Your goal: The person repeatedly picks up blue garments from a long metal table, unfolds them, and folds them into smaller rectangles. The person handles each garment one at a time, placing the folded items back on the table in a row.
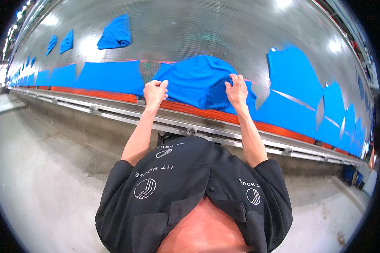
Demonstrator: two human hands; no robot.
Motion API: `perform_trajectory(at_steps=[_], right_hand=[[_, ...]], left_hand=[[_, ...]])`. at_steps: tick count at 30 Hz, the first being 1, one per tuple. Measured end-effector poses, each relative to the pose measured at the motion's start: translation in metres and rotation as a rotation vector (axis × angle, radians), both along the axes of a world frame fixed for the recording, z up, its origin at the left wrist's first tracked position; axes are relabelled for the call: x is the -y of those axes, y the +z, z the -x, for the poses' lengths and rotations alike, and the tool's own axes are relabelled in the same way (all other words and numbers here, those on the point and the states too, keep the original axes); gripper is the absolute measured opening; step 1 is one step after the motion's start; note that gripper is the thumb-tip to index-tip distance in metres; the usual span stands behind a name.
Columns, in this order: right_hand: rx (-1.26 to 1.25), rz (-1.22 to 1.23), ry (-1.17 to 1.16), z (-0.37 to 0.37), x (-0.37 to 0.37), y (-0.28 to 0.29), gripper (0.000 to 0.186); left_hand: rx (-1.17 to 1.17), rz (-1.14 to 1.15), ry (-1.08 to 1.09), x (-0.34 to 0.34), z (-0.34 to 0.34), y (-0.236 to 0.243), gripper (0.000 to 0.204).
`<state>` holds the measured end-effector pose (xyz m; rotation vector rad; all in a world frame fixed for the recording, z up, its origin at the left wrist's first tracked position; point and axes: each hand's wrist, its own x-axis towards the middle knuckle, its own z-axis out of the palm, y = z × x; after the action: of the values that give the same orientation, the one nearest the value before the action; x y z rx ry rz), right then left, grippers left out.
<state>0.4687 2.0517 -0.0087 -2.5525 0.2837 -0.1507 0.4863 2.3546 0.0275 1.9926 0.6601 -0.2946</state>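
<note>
In front of me a blue fabric piece (194, 78) lies partly lifted and rumpled, with a dark fold on its right side. My left hand (156, 91) is closed in a pinch at its left edge. My right hand (237, 90) has its fingers bent around the cloth's right side, where the fabric bunches by the thumb and forefinger. Other flat blue cloth shows beneath and to both sides of this piece.
Blue pieces (109, 76) line the near table edge leftward, with a folded blue piece (116, 33) farther back. More blue panels (293, 80) spread to the right. A metal rail (192, 130) and orange strip (278, 129) run along the long dark table's front.
</note>
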Motion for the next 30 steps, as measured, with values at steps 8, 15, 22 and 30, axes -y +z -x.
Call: perform_trajectory(at_steps=[8,15,22,30], right_hand=[[0.110,-0.203,0.066,0.019,0.019,0.008,0.008],[-0.059,-0.613,-0.131,0.060,0.050,0.031,0.008],[0.051,-1.238,-0.346,0.022,0.076,0.067,0.013],[0.605,-1.286,-0.315,0.037,0.073,0.129,0.009]], left_hand=[[-0.122,-0.239,-0.022,0.001,-0.021,-0.006,0.027],[-0.116,0.089,0.098,-0.014,-0.016,-0.026,0.021],[0.203,0.812,0.278,-0.030,-0.044,0.034,0.014],[0.678,1.034,0.134,-0.029,-0.037,0.076,0.006]])
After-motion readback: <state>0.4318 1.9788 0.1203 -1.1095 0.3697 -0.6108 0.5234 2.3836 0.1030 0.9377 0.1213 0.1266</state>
